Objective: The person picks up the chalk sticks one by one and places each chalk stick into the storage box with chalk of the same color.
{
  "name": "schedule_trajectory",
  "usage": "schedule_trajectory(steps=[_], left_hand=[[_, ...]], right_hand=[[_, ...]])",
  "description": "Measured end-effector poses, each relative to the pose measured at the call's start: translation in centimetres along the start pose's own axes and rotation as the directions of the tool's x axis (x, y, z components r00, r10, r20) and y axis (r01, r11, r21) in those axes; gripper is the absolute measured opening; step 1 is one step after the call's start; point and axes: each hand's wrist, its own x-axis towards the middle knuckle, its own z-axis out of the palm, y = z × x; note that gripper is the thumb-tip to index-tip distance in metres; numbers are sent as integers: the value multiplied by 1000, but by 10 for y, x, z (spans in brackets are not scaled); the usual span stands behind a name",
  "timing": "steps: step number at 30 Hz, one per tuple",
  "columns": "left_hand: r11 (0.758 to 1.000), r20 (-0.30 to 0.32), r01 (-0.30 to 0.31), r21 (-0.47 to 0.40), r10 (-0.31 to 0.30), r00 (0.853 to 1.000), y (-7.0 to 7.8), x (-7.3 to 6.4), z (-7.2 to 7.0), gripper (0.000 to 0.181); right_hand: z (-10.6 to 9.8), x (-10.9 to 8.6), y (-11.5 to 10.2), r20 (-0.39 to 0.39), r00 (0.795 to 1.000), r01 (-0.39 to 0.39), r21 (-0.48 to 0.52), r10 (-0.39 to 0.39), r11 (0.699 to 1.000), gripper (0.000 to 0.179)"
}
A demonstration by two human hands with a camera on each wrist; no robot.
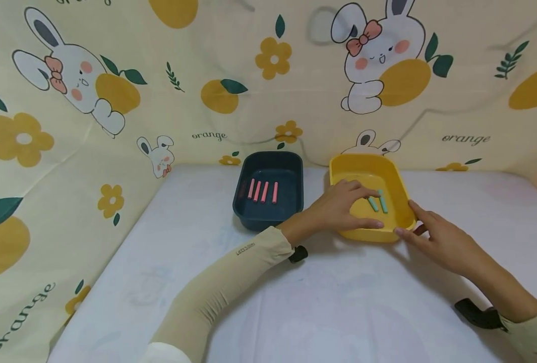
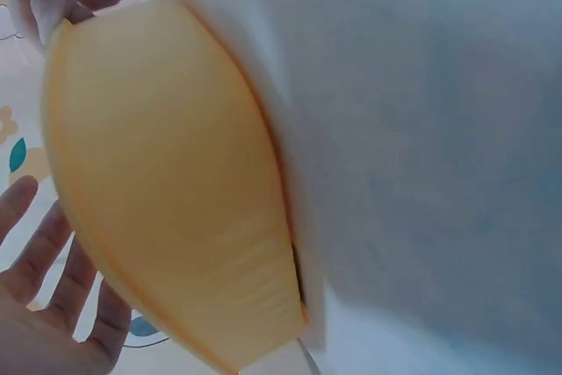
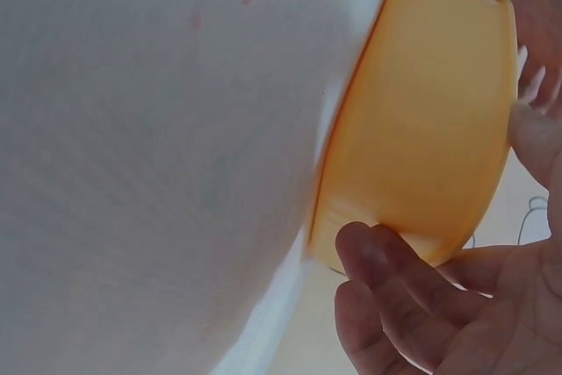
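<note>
My left hand [image 1: 336, 206] reaches over the yellow plastic basin [image 1: 371, 235], its thumb and fingers spread apart. Two short mint-green sticks [image 1: 383, 202], chalk-like, lie inside near the fingertips; whether a finger touches one I cannot tell. In the left wrist view nothing shows between the left fingers [image 2: 37, 256]. At the near right corner of the basin, my right hand [image 1: 452, 244] holds the rim, thumb on the front side and index finger along the right side. The other right fingers [image 3: 413, 292] curl beside the outer wall.
Left of the yellow basin stands a dark blue basin [image 1: 259, 222] with several pink sticks [image 1: 264, 192] lying in a row. Both basins stand towards the back of the white-covered table [image 1: 313, 312]. A patterned curtain [image 1: 250, 121] hangs behind and along the left side.
</note>
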Motion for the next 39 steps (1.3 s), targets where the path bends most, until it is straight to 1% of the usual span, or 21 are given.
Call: schedule_trajectory(steps=[4, 6, 8, 13, 16, 22, 25, 27, 30, 33, 37, 39], left_hand=[[999, -32, -24, -30, 23, 999, -4, -20, 1, 66], [998, -61, -40, -45, 37, 997, -7, -28, 1, 65], [998, -86, -41, -56, 36, 996, -8, -36, -1, 65], [997, -111, 13, -79, -22, 994, -13, -54, -11, 67], [992, -102, 66, -108, -78, 992, -19, -64, -15, 68], [977, -83, 132, -168, -147, 986, -30, -83, -16, 69], [974, -89, 136, -183, -154, 984, -37, -93, -17, 68], [975, -105, 126, -183, -146, 984, -43, -99, -18, 67], [979, -142, 100, -180, -126, 982, -53, -109, -19, 66], [980, -181, 90, -178, -123, 976, -63, -122, -21, 66], [977, -221, 115, -182, -155, 963, -78, -138, -29, 63], [970, -235, 145, -194, -189, 953, -85, -147, -34, 62]], right_hand=[[2, 1, 0, 11, 1000, -14, -6, 14, 1000, 87], [2, 2, 1, 16, 1000, -19, -7, 19, 1000, 88], [1, 3, 0, 22, 999, -23, -7, 23, 1000, 89], [-2, 6, -1, 29, 999, -20, -5, 20, 1000, 89], [-3, 7, -1, 31, 999, -12, -2, 12, 1000, 89], [-7, 3, 0, 44, 998, -32, -18, 33, 999, 92], [-9, 1, 1, 50, 997, -52, -31, 54, 998, 93], [-11, 0, 1, 48, 997, -59, -33, 61, 998, 93], [-11, -1, 0, 40, 997, -61, -33, 62, 998, 92], [-12, 0, -1, 36, 998, -56, -29, 58, 998, 90], [-12, -1, 0, 26, 998, -56, -38, 57, 998, 88], [-12, -2, 2, 21, 998, -54, -45, 55, 998, 87]])
